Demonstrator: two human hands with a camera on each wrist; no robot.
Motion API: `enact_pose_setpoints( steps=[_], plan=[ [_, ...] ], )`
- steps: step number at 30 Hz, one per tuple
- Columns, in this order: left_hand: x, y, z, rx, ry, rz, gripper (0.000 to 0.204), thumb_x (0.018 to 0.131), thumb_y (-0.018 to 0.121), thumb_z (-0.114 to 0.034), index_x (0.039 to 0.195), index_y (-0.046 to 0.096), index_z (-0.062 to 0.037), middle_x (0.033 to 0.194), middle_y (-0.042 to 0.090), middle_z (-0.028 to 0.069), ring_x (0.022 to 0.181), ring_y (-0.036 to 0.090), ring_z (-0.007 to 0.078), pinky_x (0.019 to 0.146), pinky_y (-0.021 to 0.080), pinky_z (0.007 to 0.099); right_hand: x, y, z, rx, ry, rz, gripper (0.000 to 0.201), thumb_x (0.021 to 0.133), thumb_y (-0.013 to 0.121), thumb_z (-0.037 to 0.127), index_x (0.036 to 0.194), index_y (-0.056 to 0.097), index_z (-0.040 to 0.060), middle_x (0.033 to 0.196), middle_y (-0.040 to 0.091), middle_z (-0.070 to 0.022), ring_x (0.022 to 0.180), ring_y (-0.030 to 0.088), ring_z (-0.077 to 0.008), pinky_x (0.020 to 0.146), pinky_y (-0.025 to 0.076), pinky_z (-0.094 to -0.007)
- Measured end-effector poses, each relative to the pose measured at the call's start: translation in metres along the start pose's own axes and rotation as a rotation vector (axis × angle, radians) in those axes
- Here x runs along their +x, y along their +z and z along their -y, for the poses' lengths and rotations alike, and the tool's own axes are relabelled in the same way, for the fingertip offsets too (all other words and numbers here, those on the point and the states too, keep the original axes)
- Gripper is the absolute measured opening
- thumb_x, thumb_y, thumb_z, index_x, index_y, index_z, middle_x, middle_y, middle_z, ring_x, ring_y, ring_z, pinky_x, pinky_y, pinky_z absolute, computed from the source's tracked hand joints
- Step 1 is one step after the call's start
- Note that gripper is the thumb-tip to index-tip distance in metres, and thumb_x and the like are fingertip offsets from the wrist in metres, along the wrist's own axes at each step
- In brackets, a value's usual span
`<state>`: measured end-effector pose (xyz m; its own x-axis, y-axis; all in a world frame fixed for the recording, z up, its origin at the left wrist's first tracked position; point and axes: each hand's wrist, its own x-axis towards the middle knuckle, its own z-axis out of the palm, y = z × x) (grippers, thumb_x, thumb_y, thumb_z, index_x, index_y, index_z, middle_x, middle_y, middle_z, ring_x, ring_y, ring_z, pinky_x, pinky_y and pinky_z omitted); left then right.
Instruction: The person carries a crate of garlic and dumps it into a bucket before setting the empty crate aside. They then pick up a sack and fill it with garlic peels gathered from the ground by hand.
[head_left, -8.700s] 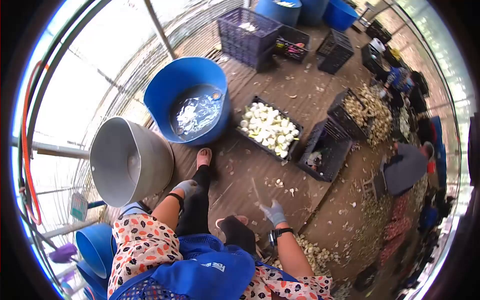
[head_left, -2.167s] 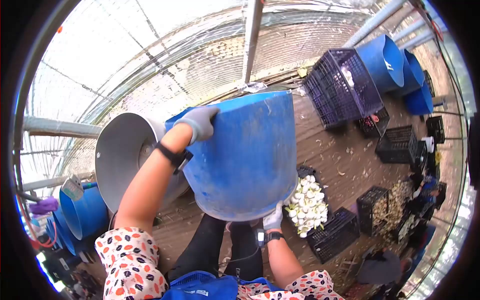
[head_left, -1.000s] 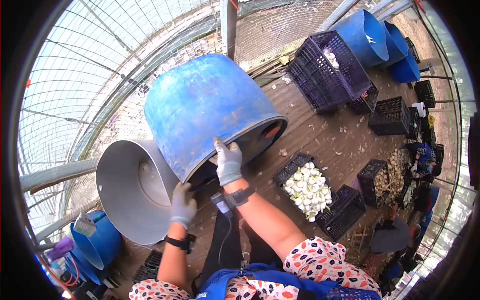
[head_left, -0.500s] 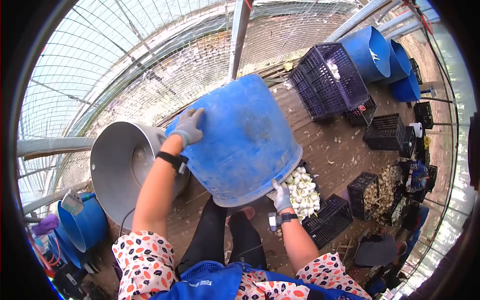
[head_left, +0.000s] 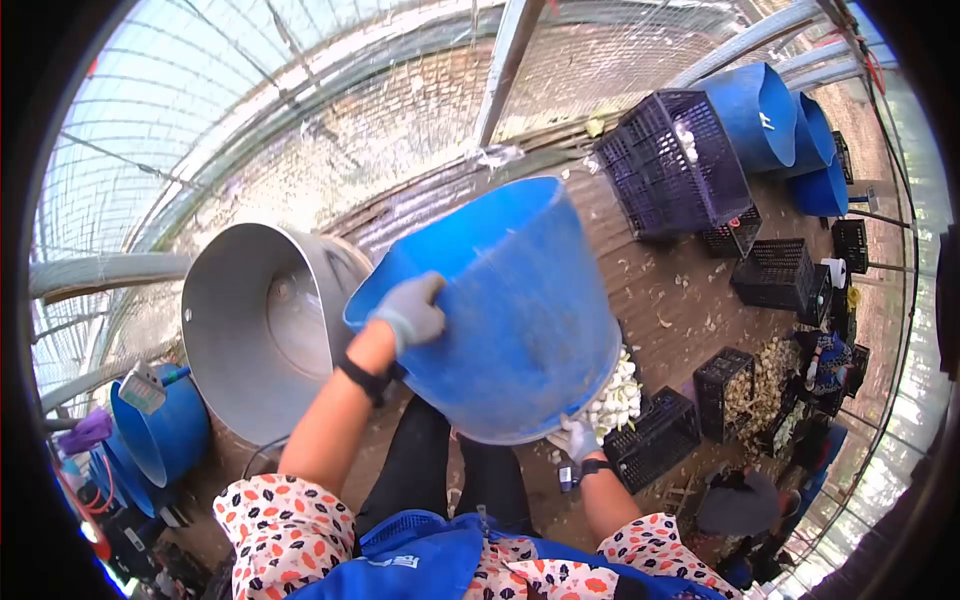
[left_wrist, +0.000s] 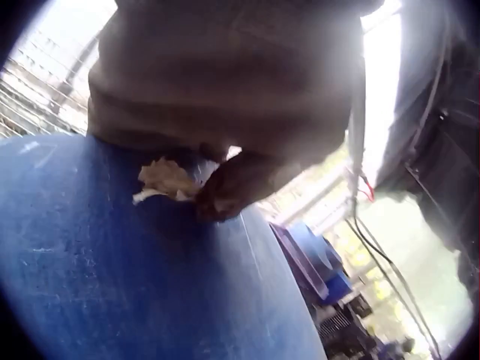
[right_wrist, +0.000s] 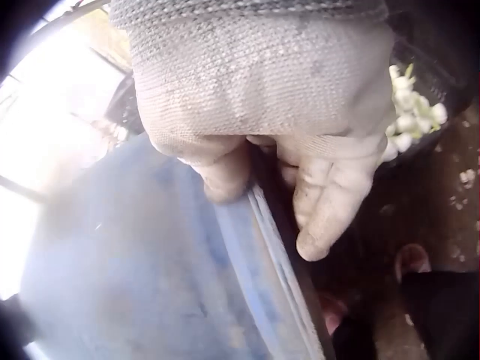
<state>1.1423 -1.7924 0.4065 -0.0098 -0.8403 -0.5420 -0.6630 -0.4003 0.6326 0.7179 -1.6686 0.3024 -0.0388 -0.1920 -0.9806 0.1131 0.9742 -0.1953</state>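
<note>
Tub: large blue tub (head_left: pixel 510 310), lifted and tipped above the black crate (head_left: pixel 655 435) of white bulbs.
Left hand (head_left: pixel 408 312): gloved, fingers curled against the tub's base.
Right hand (head_left: pixel 575 437): gloved, fingers hooked over the rim.
Beside: grey metal drum (head_left: pixel 255 330).
Writing: none legible.

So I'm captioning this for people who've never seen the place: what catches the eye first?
A big blue tub, upended in mid-frame, held by two gloved hands: the left hand on its base edge, the right hand gripping its rim. Left of it stands a large metal pot; a black crate of white bulbs peeks out below right.
</note>
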Motion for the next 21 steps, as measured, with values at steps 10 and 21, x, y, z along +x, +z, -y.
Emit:
enact_pose_setpoints(
  steps=[10,21],
  plan=[
    [-0.069,0.080,-0.074,-0.190,0.085,-0.090,0.028,0.070,0.052,-0.008,0.096,0.059,-0.0061,0.073,0.059,0.0208,0.072,0.059,0.0396,0.066,0.047,0.0451,0.082,-0.087,-0.072,0.274,0.180,0.021,0.050,0.070,0.041,0.012,0.117,0.043,-0.0048,0.120,0.047,-0.0241,0.115,0.046,-0.0409,0.093,0.041,-0.0605],
    [-0.079,0.060,-0.117,-0.102,0.155,-0.061,0.027,0.070,0.053,0.006,0.096,0.058,-0.0006,0.081,0.061,0.0165,0.076,0.062,0.0299,0.070,0.047,0.0318,0.063,-0.026,-0.062,0.563,0.117,-0.019,0.044,0.064,0.041,0.010,0.106,0.049,-0.0045,0.114,0.055,-0.0189,0.111,0.050,-0.0365,0.096,0.038,-0.0547]
  ],
)
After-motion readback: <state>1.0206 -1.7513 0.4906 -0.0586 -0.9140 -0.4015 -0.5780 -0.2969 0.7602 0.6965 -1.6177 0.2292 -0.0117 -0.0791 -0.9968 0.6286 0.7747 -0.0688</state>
